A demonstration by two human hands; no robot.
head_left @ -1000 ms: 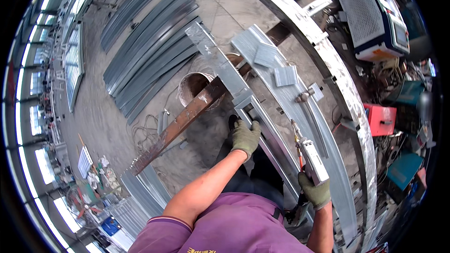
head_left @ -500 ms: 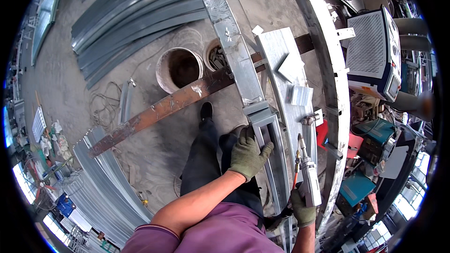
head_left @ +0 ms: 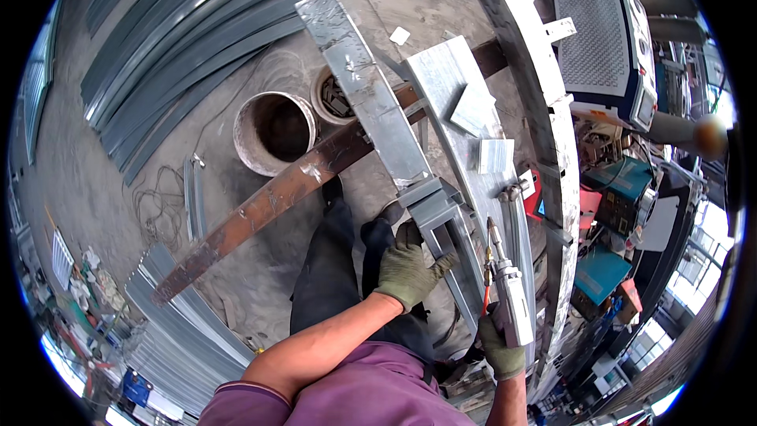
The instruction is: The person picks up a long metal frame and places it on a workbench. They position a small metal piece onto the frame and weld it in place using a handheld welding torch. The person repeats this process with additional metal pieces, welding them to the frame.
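My left hand (head_left: 411, 274), in a green work glove, lies against the near-left rail of a grey metal frame (head_left: 465, 268). Its thumb reaches over that rail, and the fingers extend forward, spread from the thumb. Wrapped in the matching glove, my right hand (head_left: 501, 347) grips a silver welding gun (head_left: 514, 306) with a tapered nozzle. The nozzle points away from me, over the right side of the frame. An orange hose runs beside the gun. At its far end, the frame meets a wide galvanized metal beam (head_left: 359, 71).
A rusty steel bar (head_left: 272, 203) crosses beneath the beam. Two buckets (head_left: 248, 142) stand beyond it. On a metal plate (head_left: 441, 71) lie small square pieces (head_left: 495, 156). A long whitish rail (head_left: 544, 102) curves past on the right, with a white machine (head_left: 595, 43) behind. Sheet-metal profiles (head_left: 189, 39) are stacked far left.
My view has shifted, so most things sit farther left. My left hand has drawn slightly back from the frame's rail. The right hand keeps hold of the welding gun.
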